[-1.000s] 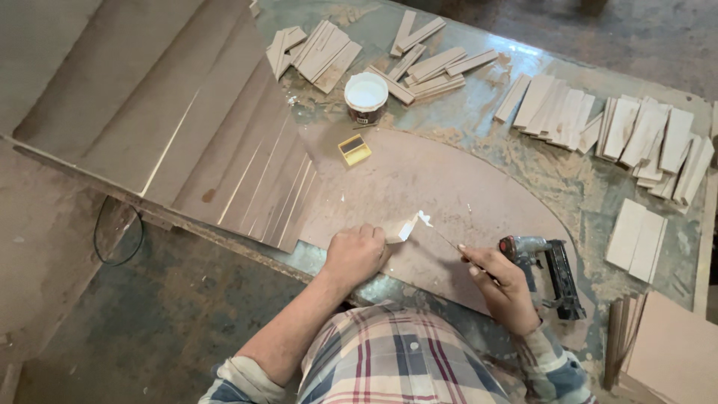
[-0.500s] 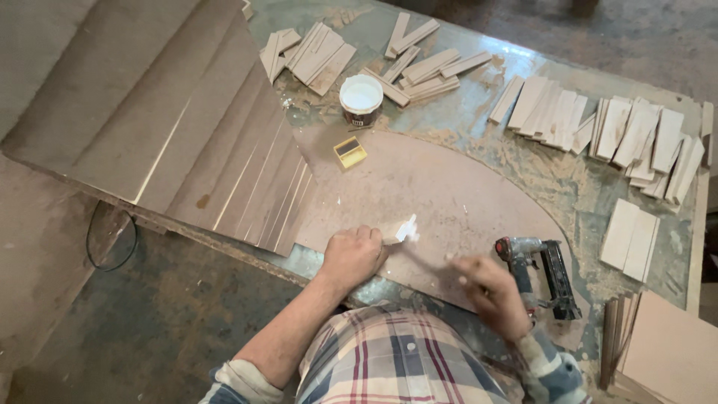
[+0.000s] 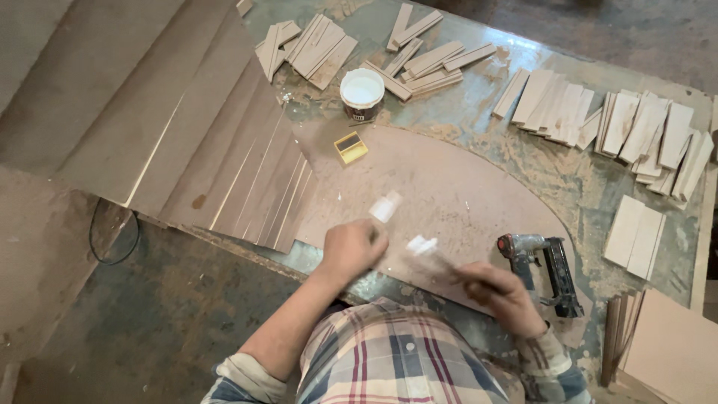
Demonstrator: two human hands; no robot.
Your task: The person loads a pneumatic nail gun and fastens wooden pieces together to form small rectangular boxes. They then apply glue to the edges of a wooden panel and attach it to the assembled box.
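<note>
Several long brown board strips [image 3: 217, 150]: fanned out at the left of the bench, overhanging its edge.
Small yellow box [image 3: 350, 147]: lies on the curved board, just below the white-lidded tub [image 3: 362, 91].
Left hand [image 3: 351, 251]: closed around a small pale wood piece [image 3: 385, 207], whose white-smeared end sticks up past the fingers.
Large half-round brown board [image 3: 464, 202]: flat on the green, dusty workbench [image 3: 479, 112], under both hands.
Right hand [image 3: 502, 295]: closed on a thin stick-like tool [image 3: 430, 251] with a white blob at its tip (blurred, possibly a glue brush), the tip just beside the wood piece but apart from it.
Dark nail gun [image 3: 550, 269]: rests on the board just right of the right hand, untouched.
Pale short wood slats [image 3: 621, 127]: rows and heaps along the far and right side of the bench.
</note>
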